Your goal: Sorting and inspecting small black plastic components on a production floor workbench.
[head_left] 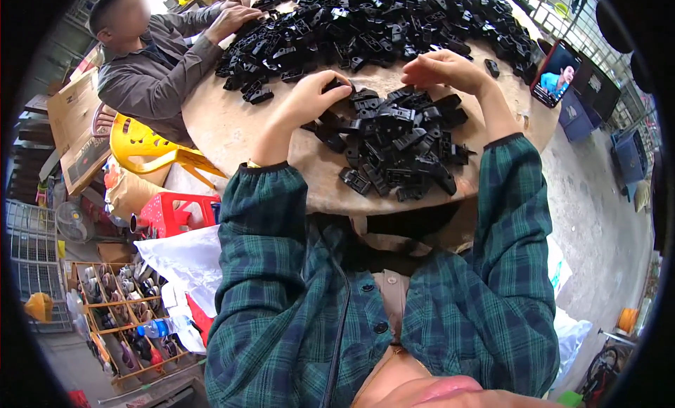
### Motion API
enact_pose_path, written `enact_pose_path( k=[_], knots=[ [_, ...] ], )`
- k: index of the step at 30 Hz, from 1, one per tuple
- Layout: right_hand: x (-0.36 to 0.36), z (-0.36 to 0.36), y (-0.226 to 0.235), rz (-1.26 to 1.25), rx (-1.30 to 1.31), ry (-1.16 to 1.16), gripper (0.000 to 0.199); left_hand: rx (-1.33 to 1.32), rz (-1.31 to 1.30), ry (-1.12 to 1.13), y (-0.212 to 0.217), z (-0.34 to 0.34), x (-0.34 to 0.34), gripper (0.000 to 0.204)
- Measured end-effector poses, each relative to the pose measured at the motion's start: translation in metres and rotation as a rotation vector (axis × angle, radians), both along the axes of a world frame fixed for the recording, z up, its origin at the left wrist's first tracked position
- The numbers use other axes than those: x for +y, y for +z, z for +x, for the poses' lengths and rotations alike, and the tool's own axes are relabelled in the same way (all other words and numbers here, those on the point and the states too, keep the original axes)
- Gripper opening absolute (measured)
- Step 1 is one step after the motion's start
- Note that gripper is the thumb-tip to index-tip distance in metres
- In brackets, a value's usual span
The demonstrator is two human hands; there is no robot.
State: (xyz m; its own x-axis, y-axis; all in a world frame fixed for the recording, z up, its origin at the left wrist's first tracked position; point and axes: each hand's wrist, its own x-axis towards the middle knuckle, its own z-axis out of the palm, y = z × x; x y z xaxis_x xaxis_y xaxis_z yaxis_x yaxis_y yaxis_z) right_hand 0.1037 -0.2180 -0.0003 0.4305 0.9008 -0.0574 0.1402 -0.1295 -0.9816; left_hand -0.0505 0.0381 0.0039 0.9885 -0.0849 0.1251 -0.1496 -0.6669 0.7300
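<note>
Hands work a near pile of black plastic clips (397, 144) on the round table (232, 120). Our left hand (309, 99) curls onto the pile's left edge, fingers closed over one clip, we judge. Our right hand (446, 69) pinches narrow above the pile; whether it holds anything we cannot tell. Picking pieces seems underway; next calls for a clean two-handed grip.

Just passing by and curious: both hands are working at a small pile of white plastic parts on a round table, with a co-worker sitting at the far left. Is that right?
Not quite: the parts are black, not white. The head view shows the left hand and right hand over a small pile of black plastic parts on the round table, with a co-worker sitting at the far left, as you said.
</note>
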Motion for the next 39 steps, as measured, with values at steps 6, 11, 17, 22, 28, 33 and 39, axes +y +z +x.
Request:
enact_pose_path(
  k=[6, 11, 17, 22, 28, 33, 39],
  knots=[
    [-0.007, -0.014, -0.003, 0.012, 0.039, -0.008, 0.052, -0.188, 0.0, 0.009, -0.015, -0.013, -0.024, 0.041],
    [-0.02, -0.068, 0.011, -0.038, -0.216, -0.153, 0.042, -0.288, 0.193, 0.049, -0.024, -0.023, -0.052, 0.053],
    [-0.041, -0.1, -0.009, 0.096, -0.634, -0.224, 0.042, -0.281, 0.269, 0.168, -0.028, -0.023, -0.087, 0.05],
    [-0.06, -0.119, -0.006, 0.001, -0.772, -0.352, 0.041, -0.288, 0.213, 0.073, -0.023, -0.022, -0.118, 0.048],
    [-0.076, -0.14, -0.012, -0.007, -0.766, -0.5, 0.035, -0.45, 0.184, 0.024, -0.02, -0.028, -0.137, 0.041],
    [-0.087, -0.158, -0.024, 0.157, -0.645, -0.651, 0.034, -0.463, 0.08, -0.119, -0.015, -0.042, -0.155, 0.04],
    [-0.097, -0.182, -0.039, 0.18, -0.705, -0.796, 0.031, -0.466, 0.057, -0.098, -0.018, -0.053, -0.172, 0.037]
  ],
)
